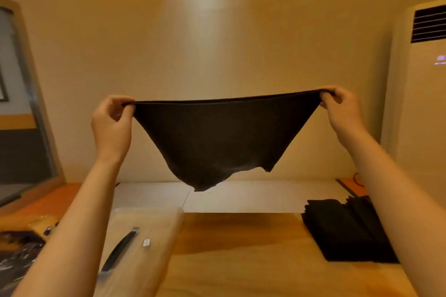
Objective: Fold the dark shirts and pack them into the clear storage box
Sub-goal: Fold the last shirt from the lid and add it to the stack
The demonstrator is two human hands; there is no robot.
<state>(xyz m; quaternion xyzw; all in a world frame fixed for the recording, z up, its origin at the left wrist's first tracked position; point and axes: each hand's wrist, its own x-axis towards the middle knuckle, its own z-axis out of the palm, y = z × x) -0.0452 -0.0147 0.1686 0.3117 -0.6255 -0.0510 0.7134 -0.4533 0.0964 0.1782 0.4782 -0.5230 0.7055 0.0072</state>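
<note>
dark fabric shirt (205, 140) stretched aloft, likely to square it. left hand (112, 125), right hand (342, 111): grip clamped on its corners

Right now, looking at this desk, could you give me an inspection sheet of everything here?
Surface: wooden table, white sheets along its far edge.
Job's things: dark shirt held up in the air; stack of folded shirts on the right; clear storage box on the left.
Clutter: crinkled plastic wrapping, far left.
Hands: left hand and right hand each pinch a top corner of the shirt.
Cables: thin dark cable, far right corner.
Surroundings: tall air conditioner right, framed panel left.
</note>
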